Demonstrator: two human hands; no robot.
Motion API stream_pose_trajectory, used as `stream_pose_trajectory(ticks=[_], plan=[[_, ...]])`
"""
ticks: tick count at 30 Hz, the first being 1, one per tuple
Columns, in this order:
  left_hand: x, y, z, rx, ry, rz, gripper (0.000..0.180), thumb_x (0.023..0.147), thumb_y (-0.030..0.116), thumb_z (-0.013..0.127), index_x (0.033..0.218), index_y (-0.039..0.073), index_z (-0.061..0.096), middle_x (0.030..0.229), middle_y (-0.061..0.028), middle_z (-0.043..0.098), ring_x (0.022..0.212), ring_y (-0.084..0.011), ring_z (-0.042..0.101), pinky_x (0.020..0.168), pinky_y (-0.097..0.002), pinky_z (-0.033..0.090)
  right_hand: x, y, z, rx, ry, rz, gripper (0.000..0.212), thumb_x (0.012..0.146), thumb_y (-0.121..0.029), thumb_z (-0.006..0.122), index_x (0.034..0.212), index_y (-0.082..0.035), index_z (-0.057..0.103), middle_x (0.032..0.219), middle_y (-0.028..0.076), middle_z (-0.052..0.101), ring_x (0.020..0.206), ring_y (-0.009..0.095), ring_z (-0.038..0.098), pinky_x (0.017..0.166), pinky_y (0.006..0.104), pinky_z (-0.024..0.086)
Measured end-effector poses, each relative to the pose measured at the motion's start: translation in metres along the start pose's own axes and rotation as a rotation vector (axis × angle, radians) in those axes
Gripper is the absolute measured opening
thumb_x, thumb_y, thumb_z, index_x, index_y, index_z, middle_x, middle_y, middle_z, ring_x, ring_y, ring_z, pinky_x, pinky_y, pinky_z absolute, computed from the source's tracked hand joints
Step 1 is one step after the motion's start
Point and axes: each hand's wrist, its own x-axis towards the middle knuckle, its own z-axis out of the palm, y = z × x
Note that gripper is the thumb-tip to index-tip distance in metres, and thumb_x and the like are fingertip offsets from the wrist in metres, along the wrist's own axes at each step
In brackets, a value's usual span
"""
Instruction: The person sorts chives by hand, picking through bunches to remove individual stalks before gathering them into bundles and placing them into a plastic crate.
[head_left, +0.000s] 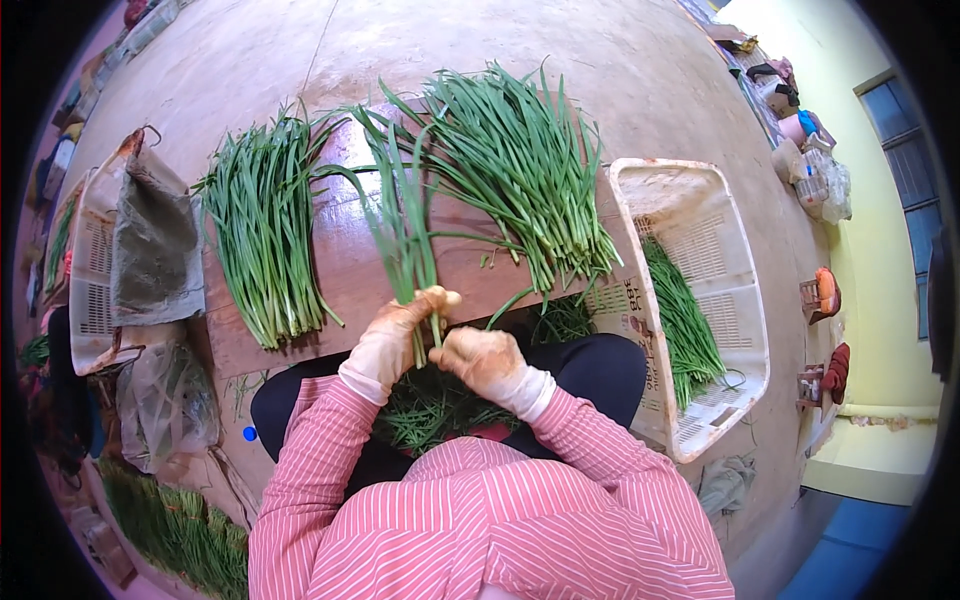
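My left hand (412,318), in a stained pale glove, is closed round a small bunch of garlic chives (405,240). The leaves point away from me and are partly blurred, while the pale stem ends stick out below the fist. My right hand (485,362), gloved too, is closed with its fingertips up against those stem ends; what it pinches is hidden. Beyond my hands, a brown board (340,230) carries a neat pile of garlic chives (265,230) on the left and a larger pile (520,170) on the right.
To the right stands a white plastic crate (740,300) with green garlic chives (683,325) inside. A second crate (92,270) at the left has a grey cloth (155,250) over its edge. Loose green trimmings (430,410) lie between my legs. Bundled greens (175,520) rest at lower left.
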Motion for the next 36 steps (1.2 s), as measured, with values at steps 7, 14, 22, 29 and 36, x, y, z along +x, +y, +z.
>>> stream_pose_trajectory(ticks=[7, 14, 22, 29, 36], plan=[[-0.001, 0.034, -0.010, -0.351, 0.116, 0.226, 0.037, 0.087, 0.032, 0.066, 0.108, 0.002, 0.061, 0.070, 0.0040, 0.054, 0.055, -0.0051, 0.048, 0.047, -0.0190, 0.040, -0.004, 0.035, -0.046, -0.594, 0.164, 0.260, 0.033, 0.082, -0.040, 0.067, 0.071, -0.010, 0.057, 0.066, 0.009, 0.059, 0.061, 0.027, 0.061, 0.054, 0.0383, 0.047], [-0.009, 0.021, 0.015, -0.219, -0.069, 0.023, 0.022, 0.089, 0.025, 0.065, 0.104, 0.008, 0.065, 0.058, 0.0083, 0.037, 0.047, -0.0038, 0.029, 0.044, -0.0199, 0.025, 0.024, 0.093, -0.056, -0.770, 0.250, 0.426, 0.032, 0.080, -0.038, 0.068, 0.074, -0.007, 0.059, 0.075, 0.012, 0.063, 0.071, 0.032, 0.063, 0.064, 0.0423, 0.049], [-0.010, 0.010, 0.020, 0.061, -0.140, -0.133, 0.031, 0.092, 0.028, 0.060, 0.114, 0.006, 0.062, 0.061, 0.0093, 0.042, 0.049, -0.0033, 0.035, 0.046, -0.0193, 0.031, 0.007, -0.009, -0.002, -0.155, 0.213, 0.230, 0.026, 0.081, -0.028, 0.070, 0.070, -0.006, 0.061, 0.066, 0.013, 0.060, 0.055, 0.030, 0.060, 0.054, 0.0376, 0.048], [0.003, 0.007, 0.002, 0.150, -0.026, -0.095, 0.023, 0.093, 0.019, 0.056, 0.107, 0.002, 0.064, 0.091, -0.0029, 0.064, 0.068, -0.0094, 0.056, 0.055, -0.0208, 0.045, -0.038, -0.001, 0.007, -0.117, -0.418, 0.116, 0.023, 0.077, -0.034, 0.066, 0.075, -0.012, 0.062, 0.073, 0.009, 0.061, 0.075, 0.028, 0.064, 0.067, 0.0404, 0.051], [-0.027, 0.043, 0.015, -0.229, -0.332, -0.053, 0.030, 0.095, 0.020, 0.052, 0.118, 0.001, 0.055, 0.063, 0.0072, 0.044, 0.047, -0.0033, 0.035, 0.044, -0.0183, 0.031, 0.048, 0.055, -0.071, -0.929, 0.340, 0.283, 0.031, 0.079, -0.036, 0.070, 0.082, -0.008, 0.056, 0.081, 0.009, 0.059, 0.071, 0.025, 0.062, 0.064, 0.0351, 0.050]])
